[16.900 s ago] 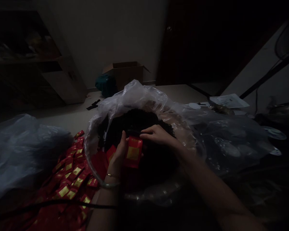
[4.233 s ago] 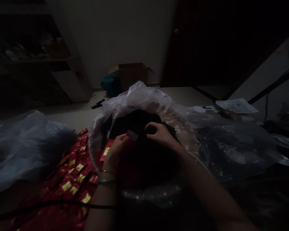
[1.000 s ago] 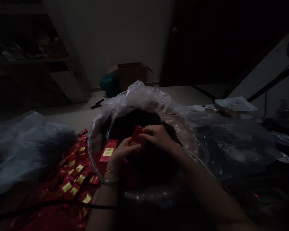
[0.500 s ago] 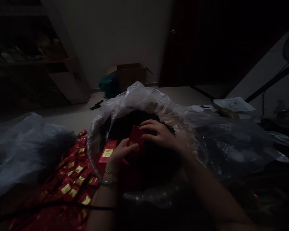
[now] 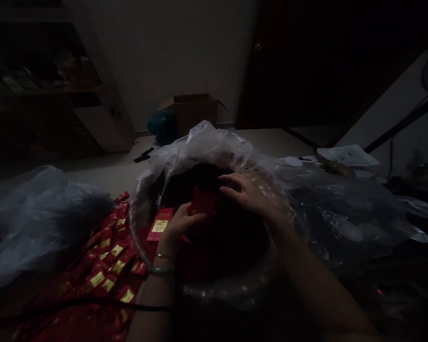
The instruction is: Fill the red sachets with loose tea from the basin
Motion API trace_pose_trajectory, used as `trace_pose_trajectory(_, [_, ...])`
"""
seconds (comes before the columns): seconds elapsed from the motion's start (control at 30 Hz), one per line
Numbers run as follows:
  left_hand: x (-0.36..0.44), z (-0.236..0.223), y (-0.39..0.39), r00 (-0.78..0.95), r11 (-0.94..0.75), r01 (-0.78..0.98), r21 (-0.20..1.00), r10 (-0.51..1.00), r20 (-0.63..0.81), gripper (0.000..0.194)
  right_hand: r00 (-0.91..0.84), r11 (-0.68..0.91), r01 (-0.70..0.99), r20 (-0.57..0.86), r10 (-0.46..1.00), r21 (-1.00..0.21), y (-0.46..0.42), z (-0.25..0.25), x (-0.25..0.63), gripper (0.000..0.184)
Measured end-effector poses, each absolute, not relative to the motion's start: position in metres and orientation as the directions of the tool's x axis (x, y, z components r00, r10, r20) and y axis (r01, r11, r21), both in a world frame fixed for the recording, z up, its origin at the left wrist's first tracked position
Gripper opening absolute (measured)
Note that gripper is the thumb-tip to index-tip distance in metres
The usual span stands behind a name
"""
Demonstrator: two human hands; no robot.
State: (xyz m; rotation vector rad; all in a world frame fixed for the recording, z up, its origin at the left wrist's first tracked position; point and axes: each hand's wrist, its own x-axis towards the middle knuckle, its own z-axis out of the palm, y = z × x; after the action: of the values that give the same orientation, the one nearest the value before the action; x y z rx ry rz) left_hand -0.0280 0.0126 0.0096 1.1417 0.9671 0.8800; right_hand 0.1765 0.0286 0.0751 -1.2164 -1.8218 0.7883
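A small red packet [image 5: 203, 201] is upright in my left hand [image 5: 181, 221], gripped between thumb and fingers. My right hand [image 5: 246, 192] hovers just right of the packet, apart from it, fingers stretched out and loosely apart; no held thing shows there. Both hands are over a round container lined with a clear plastic bag [image 5: 214, 140]. Dark, loose, leaf-like material [image 5: 203, 173] fills its far part; its kind is hard to make out in the dim light. Another red packet with a gold label [image 5: 160, 226] lies inside the container's left side, beside my left wrist.
Many filled red packets [image 5: 117, 266] are heaped left of the container. Clear plastic sheeting [image 5: 46, 213] lies farther left, and more plastic [image 5: 342, 213] spreads to the right. A cardboard box [image 5: 196, 111] and a green bag [image 5: 162, 127] stand by the wall. A dark cable [image 5: 92, 301] crosses the lower left.
My right hand has moved off the top of the packet, to the right. My left hand and its packet have stayed nearly in place.
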Motion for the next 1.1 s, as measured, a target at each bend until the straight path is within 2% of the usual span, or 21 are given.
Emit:
trace_pose_trajectory(0.07, [-0.028, 0.008, 0.013, 0.336, 0.175, -0.079, 0.981, 0.931, -0.139, 0.036, -0.291, 0.342, 0.379, 0.240, 0.926, -0.860, 0.026, 0.071, 0.169, 0.043])
trace_pose_trajectory(0.1, [-0.028, 0.007, 0.013, 0.338, 0.171, -0.079, 0.982, 0.931, -0.135, 0.037, -0.310, 0.324, 0.354, 0.217, 0.926, -0.877, 0.025, 0.069, 0.164, 0.041])
trace_pose_trajectory(0.2, [-0.028, 0.006, 0.014, 0.340, 0.151, -0.077, 0.986, 0.933, -0.116, 0.039, -0.292, 0.245, 0.322, 0.150, 0.945, -0.915, 0.024, 0.060, 0.152, 0.019])
trace_pose_trajectory(0.23, [-0.028, 0.005, 0.014, 0.316, 0.123, -0.083, 0.989, 0.944, -0.091, 0.039, -0.289, 0.223, 0.320, 0.129, 0.949, -0.921, 0.025, 0.057, 0.150, 0.017])
trace_pose_trajectory(0.37, [-0.028, 0.005, 0.019, 0.036, -0.017, -0.085, 0.996, 0.999, 0.020, 0.032, -0.303, 0.211, 0.349, 0.103, 0.947, -0.913, 0.028, 0.051, 0.149, 0.016])
trace_pose_trajectory(0.47, [-0.027, 0.004, 0.021, -0.050, -0.015, -0.059, 0.998, 0.999, 0.012, 0.026, -0.271, 0.191, 0.359, 0.094, 0.958, -0.914, 0.029, 0.049, 0.148, 0.016])
trace_pose_trajectory(0.77, [-0.024, 0.006, 0.020, -0.019, -0.162, 0.063, 0.985, 0.986, 0.164, 0.018, -0.248, 0.127, 0.326, 0.045, 0.968, -0.937, 0.031, 0.038, 0.142, 0.019])
trace_pose_trajectory(1.0, [-0.023, 0.009, 0.019, 0.034, -0.139, 0.065, 0.988, 0.990, 0.137, 0.017, -0.285, 0.166, 0.295, 0.079, 0.955, -0.941, 0.032, 0.036, 0.143, 0.013])
trace_pose_trajectory(1.1, [-0.021, 0.008, 0.018, 0.070, -0.079, -0.020, 0.997, 0.994, 0.080, 0.019, -0.253, 0.159, 0.286, 0.085, 0.964, -0.945, 0.034, 0.036, 0.146, 0.012])
